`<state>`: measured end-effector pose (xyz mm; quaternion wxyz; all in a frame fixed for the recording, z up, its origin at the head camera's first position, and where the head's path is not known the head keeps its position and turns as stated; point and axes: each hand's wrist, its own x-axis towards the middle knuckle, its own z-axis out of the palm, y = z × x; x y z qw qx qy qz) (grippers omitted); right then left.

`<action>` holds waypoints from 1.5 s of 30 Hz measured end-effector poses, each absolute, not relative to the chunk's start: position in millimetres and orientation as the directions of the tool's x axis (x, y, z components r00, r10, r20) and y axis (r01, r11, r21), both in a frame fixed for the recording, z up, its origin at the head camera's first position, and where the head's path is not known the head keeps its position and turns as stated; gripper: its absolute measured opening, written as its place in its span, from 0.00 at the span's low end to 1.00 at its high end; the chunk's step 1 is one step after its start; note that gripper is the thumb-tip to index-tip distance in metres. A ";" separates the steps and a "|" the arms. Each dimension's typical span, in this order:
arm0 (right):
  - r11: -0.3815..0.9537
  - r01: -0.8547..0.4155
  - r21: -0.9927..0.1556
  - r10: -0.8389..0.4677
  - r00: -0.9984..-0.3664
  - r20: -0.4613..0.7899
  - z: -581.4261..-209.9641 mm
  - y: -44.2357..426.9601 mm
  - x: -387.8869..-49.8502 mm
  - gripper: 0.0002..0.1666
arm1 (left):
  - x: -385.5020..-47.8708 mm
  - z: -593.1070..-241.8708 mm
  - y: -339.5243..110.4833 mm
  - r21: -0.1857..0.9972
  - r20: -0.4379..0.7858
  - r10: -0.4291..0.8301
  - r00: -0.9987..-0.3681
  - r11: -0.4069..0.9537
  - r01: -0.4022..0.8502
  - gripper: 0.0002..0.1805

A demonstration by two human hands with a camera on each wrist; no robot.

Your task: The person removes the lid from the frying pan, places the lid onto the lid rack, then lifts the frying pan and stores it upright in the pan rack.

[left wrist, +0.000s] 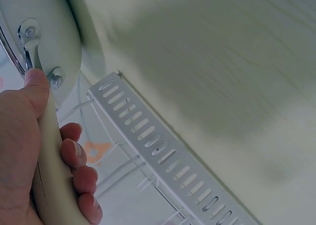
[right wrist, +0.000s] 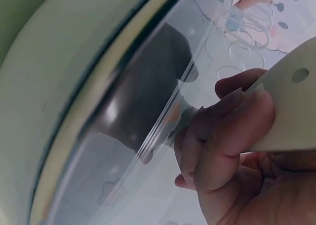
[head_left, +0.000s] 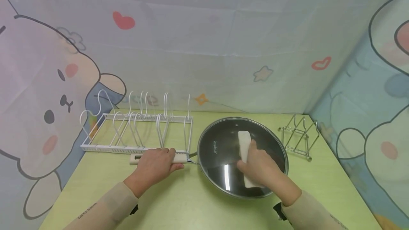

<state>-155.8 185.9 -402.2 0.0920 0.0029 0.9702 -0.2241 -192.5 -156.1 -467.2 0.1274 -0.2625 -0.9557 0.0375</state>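
Note:
A large frying pan (right wrist: 29,77), cream outside, sits under a glass lid (head_left: 220,166) with a steel rim. My left hand (head_left: 156,166) grips the pan's long cream handle (left wrist: 54,170), its fingers curled beneath and the thumb along the top near the metal bracket. Over the lid, my right hand (head_left: 262,166) holds the long cream lid handle (head_left: 245,144), with fingers curled round it in the right wrist view. The lid lies on the pan's rim. Just behind the left hand stands a white wire rack (left wrist: 158,146).
The white rack, with several upright wire loops, takes up the back left of the green table (head_left: 185,205). At the back right stands a small metal wire rack (head_left: 297,137). A printed cloth backdrop (head_left: 204,45) closes off the back and sides.

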 end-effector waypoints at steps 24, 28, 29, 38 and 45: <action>0.922 0.119 -0.368 0.061 -0.984 -0.164 -406.2 188.8 -152.5 0.29 | -188.2 -465.3 -154.5 -0.140 0.191 0.496 -0.847 0.868 0.477 0.31; 0.920 0.130 -0.371 0.064 -0.981 -0.184 -406.1 190.0 -152.9 0.30 | -188.9 -466.0 -154.3 -0.141 0.197 0.498 -0.844 0.867 0.479 0.31; 0.918 0.135 -0.372 0.067 -0.979 -0.191 -406.0 189.6 -152.9 0.29 | -189.1 -466.0 -154.0 -0.140 0.197 0.498 -0.845 0.867 0.478 0.31; 0.930 0.139 -0.340 0.084 -0.982 -0.171 -407.6 179.6 -150.1 0.25 | -187.4 -464.3 -152.5 -0.129 0.195 0.490 -0.850 0.872 0.473 0.31; 0.947 0.101 -0.304 0.081 -0.994 -0.077 -410.7 176.8 -146.3 0.23 | -189.1 -466.1 -151.7 -0.125 0.172 0.477 -0.862 0.879 0.461 0.32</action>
